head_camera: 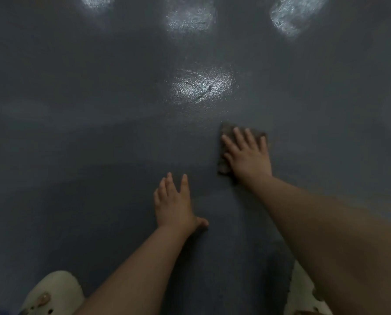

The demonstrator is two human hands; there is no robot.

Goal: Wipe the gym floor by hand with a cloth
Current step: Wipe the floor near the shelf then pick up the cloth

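The dark grey gym floor [99, 133] fills the view. A small brownish-grey cloth [227, 130] lies flat on it right of centre. My right hand [247, 153] presses on the cloth with its fingers spread and straight, covering most of it. Lower and to the left, my left hand [174, 205] rests flat on the bare floor, fingers straight and thumb out to the right. Both forearms reach in from the bottom edge.
A white clog-style shoe [53, 289] shows at the bottom left and part of another [303, 294] at the bottom right. Bright light reflections, one [201, 85] ahead of the cloth and three along the top edge, shine on the floor.
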